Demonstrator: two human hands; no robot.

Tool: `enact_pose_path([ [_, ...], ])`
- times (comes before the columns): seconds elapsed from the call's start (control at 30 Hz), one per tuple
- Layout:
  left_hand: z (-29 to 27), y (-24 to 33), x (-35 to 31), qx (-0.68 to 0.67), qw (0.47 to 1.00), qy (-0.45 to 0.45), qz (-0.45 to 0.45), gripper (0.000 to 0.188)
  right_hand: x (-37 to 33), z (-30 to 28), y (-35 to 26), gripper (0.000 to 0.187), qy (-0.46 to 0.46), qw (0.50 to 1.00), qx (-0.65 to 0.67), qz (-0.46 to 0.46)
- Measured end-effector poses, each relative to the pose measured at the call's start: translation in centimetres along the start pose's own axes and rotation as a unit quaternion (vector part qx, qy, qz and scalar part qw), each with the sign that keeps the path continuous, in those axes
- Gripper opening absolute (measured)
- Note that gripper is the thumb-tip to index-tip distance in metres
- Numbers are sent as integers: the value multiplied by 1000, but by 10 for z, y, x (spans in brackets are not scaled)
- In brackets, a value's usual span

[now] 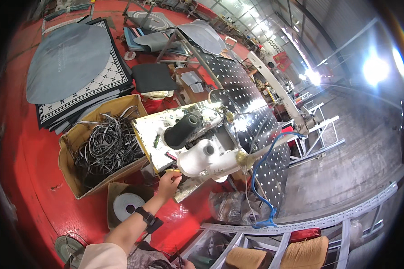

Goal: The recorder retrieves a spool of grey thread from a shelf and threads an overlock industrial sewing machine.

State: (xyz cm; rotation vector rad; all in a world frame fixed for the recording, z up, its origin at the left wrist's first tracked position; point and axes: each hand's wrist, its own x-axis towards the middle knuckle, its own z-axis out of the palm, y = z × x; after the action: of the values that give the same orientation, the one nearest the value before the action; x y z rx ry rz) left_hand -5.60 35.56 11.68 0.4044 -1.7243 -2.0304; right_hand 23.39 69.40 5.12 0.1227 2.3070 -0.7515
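Note:
My left hand (168, 185), a dark watch (148, 219) on its wrist, reaches to the near corner of a worn white sewing-machine table (155, 157). Its fingers are curled in beside a small yellow piece (172, 171); what they pinch is hard to make out. Just beyond the fingertips stands a large white thread cone (195, 160), with a black thread cone (180, 132) behind it. At the bottom edge, only part of my right hand (188, 265) shows, closed around what look like dark scissors (180, 256), blades pointing up.
A carton (67, 157) heaped with grey binding strips stands left of the table. Behind it lie stacked mats (69, 62). A white roll (128, 207) sits in a box near my forearm. Tan thread cones (305, 253), a blue hose (255, 179) and a perforated metal tabletop (260, 121) are to the right.

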Motion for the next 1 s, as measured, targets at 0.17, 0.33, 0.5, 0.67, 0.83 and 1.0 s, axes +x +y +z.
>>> enact_pose_path([
  [0.17, 5, 4, 12, -28, 998, 24, -46, 14, 6, -27, -22, 31, 15, 999, 46, -4],
  [0.33, -3, 5, 35, 60, 996, 60, -16, 14, 34, -64, -27, 24, 19, 997, 29, -67],
  [0.5, -2, -8, 52, 99, 992, 53, -55, 15, 97, -92, -2, 26, -17, 991, 86, -103],
  [0.67, 0, -24, 49, 110, 988, 89, -62, 12, 139, -154, 5, 27, -74, 989, -66, -113],
  [0.83, 4, -10, 68, 207, 972, 84, 73, 13, 166, -164, 18, 24, -63, 974, -93, -196],
  [1.0, 9, 0, 100, 336, 919, 7, 205, 20, 182, -142, 39, 29, 62, 972, -108, -201],
])
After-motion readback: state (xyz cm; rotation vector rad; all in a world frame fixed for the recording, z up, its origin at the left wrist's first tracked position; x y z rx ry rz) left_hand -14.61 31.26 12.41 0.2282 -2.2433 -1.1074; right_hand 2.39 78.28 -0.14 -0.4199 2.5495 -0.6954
